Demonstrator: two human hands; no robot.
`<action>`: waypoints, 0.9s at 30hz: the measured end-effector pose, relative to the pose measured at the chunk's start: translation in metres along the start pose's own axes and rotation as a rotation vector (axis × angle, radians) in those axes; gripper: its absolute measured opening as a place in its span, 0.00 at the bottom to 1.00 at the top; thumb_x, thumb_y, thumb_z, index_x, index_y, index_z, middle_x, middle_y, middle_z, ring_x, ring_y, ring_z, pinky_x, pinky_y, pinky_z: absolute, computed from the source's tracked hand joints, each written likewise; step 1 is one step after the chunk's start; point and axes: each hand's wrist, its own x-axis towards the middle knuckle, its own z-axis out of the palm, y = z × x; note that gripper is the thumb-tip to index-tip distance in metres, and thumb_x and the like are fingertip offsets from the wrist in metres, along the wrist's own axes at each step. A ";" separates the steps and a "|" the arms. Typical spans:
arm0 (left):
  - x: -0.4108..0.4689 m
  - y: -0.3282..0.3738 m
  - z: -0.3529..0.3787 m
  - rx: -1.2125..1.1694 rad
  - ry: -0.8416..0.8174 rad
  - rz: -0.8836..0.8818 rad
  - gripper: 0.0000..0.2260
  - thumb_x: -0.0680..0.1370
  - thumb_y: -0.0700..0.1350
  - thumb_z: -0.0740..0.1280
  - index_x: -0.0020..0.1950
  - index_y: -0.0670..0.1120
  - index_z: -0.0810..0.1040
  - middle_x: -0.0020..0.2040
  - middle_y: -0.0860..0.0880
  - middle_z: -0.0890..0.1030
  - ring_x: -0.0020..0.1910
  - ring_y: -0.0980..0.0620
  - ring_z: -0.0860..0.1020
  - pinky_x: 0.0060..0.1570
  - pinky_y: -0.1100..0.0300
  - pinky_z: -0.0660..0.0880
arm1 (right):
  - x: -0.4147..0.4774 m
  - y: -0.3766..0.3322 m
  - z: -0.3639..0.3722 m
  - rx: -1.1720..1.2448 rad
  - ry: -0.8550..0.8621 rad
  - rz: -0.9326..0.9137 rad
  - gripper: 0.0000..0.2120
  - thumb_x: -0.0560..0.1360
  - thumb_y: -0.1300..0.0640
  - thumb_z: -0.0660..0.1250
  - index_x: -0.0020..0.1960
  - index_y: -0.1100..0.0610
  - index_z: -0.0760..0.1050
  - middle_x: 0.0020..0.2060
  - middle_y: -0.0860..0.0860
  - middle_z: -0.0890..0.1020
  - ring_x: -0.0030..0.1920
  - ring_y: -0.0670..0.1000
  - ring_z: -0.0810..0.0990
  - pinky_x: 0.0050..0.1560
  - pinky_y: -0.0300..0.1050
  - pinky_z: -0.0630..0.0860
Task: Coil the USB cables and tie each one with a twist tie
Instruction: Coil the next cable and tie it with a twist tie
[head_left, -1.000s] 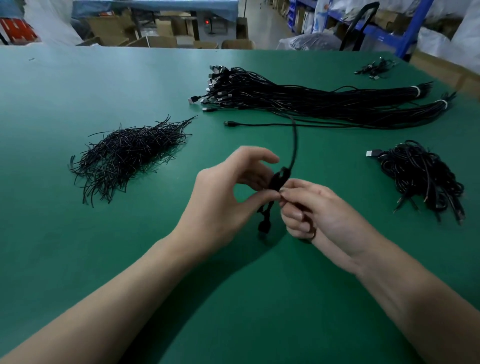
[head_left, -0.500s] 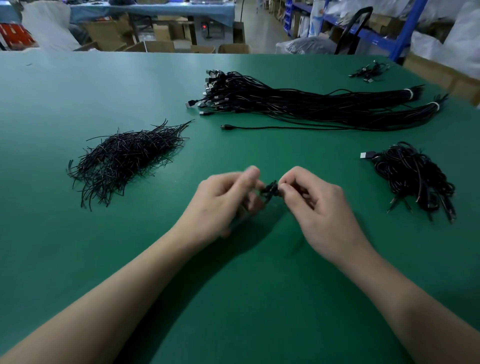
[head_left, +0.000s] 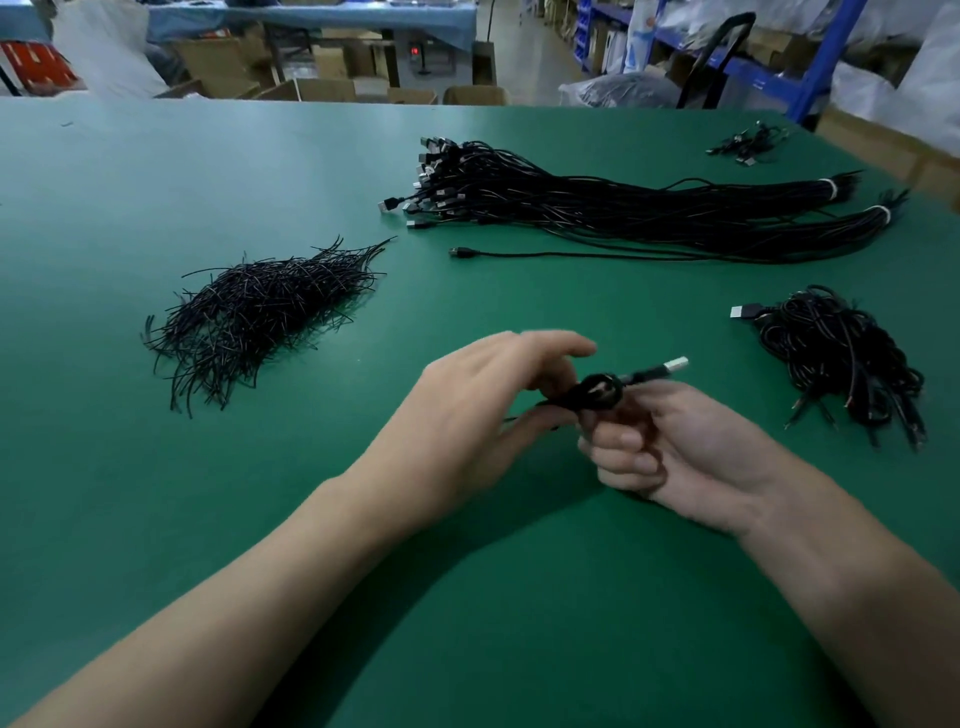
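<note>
Green table top (head_left: 156, 208) fills most of the view; beyond its far edge a storeroom with cardboard boxes (head_left: 322, 88) and blue shelving (head_left: 826, 57). Far centre to right of the table: a long bundle of uncoiled cables (head_left: 623, 208), banded white at its right ends, plugs fanned out at the left end. One single cable (head_left: 571, 254) lies straight just in front of that bundle. Left of centre: a loose pile of twist ties (head_left: 260, 312), black. Right edge: a heap of coiled cables (head_left: 841, 358), one plug protruding at its left. Far right corner: a small cluster of cables (head_left: 748, 143), detail too small to tell. My left hand (head_left: 467, 415) and right hand (head_left: 675, 447) meet above the table at centre, near side. Between them sits the coiled cable (head_left: 597, 392), clear of the surface. My right hand grips it from below, fingers curled tight. My left hand closes thumb and fingers on the coil's left end, index finger reaching over the top; this area is blurred. The USB plug (head_left: 675, 362) sticks out up and to the right of the coil.
</note>
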 end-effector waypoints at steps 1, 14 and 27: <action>0.001 0.001 -0.002 0.103 -0.019 0.147 0.15 0.79 0.38 0.72 0.65 0.39 0.78 0.51 0.48 0.83 0.47 0.50 0.79 0.53 0.57 0.77 | -0.002 -0.002 -0.004 0.093 -0.070 0.057 0.07 0.72 0.56 0.65 0.36 0.57 0.71 0.25 0.49 0.65 0.23 0.44 0.60 0.23 0.36 0.56; 0.012 -0.007 -0.002 -0.606 0.244 -0.587 0.13 0.75 0.39 0.75 0.58 0.49 0.82 0.43 0.55 0.83 0.43 0.57 0.81 0.43 0.60 0.77 | -0.001 -0.013 -0.005 -0.447 0.215 -0.285 0.22 0.79 0.39 0.57 0.56 0.52 0.83 0.47 0.51 0.85 0.44 0.50 0.81 0.41 0.47 0.74; 0.061 -0.053 0.024 -0.454 -0.119 -0.772 0.10 0.80 0.51 0.70 0.57 0.49 0.83 0.48 0.56 0.84 0.46 0.60 0.81 0.44 0.67 0.74 | -0.012 -0.067 -0.034 -0.838 0.579 -0.300 0.14 0.78 0.46 0.70 0.42 0.56 0.83 0.31 0.49 0.84 0.30 0.45 0.77 0.30 0.39 0.71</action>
